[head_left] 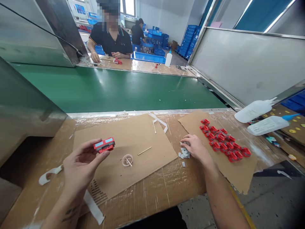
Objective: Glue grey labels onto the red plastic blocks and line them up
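Note:
A red part with pale rectangular faces is pinched between the thumb and fingers of my left hand, held above the left cardboard sheet. On the right, my right hand reaches down to a small pile of grey square pieces, its fingertips touching the pile. Whether a piece is between those fingertips is too small to tell. A small round cup with a stick in it stands on the left sheet, and a thin stick lies beside it.
Several red parts sit on the right cardboard sheet. Two white bottles lie at the far right. A green conveyor belt runs across beyond the table. Behind it, a person works with small parts near an upright bottle.

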`<state>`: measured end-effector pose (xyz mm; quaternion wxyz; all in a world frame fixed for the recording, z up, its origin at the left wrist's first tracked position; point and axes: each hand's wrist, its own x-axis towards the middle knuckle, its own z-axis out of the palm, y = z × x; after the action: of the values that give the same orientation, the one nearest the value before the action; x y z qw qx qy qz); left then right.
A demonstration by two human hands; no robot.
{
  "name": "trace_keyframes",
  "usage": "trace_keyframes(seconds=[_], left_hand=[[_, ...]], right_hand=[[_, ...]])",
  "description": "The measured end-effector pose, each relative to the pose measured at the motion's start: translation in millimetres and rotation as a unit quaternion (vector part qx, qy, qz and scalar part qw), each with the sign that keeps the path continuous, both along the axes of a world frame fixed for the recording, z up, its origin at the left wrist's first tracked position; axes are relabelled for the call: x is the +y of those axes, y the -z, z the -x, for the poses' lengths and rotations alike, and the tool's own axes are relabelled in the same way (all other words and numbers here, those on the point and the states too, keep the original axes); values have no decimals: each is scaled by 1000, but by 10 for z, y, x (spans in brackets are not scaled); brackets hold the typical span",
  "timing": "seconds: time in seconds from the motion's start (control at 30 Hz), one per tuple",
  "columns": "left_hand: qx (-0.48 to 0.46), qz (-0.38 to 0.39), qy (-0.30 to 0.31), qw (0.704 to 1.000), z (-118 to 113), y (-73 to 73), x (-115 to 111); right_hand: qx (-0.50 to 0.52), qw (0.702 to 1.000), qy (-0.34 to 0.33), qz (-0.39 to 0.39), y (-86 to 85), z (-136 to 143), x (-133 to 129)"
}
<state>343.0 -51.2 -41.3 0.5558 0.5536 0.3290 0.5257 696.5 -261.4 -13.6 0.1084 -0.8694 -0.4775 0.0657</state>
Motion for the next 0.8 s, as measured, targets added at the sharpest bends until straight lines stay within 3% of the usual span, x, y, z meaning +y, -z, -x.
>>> trace_keyframes(seconds=[0.1,0.2,0.27,0.33,0.4,0.5,0.6,0.8], left_hand=[[2,-28,46,999,-19,-79,-9],[2,-92,109,990,-126,-197,-51],[1,-132,144,981,-238,-252,-83],[-9,-156,170,973,-353,-263,-112],[-40,-159,188,968,-438,-233,-141],[-95,-163,205,960,-478,-159,-174],[-114,-179,218,953,-440,-101,-182],[-108,-177,237,949,-374,-62,-218]], right_hand=[[10,999,-38,-17,-67,-17,85],[34,993,-101,-45,-259,90,245],[76,975,-159,-135,-396,285,379],[145,919,-235,-284,-486,577,512],[207,836,-315,-398,-505,913,630],[224,770,-386,-456,-417,1327,762],[165,769,-388,-481,-269,1502,832],[118,782,-384,-476,-121,1486,869]])
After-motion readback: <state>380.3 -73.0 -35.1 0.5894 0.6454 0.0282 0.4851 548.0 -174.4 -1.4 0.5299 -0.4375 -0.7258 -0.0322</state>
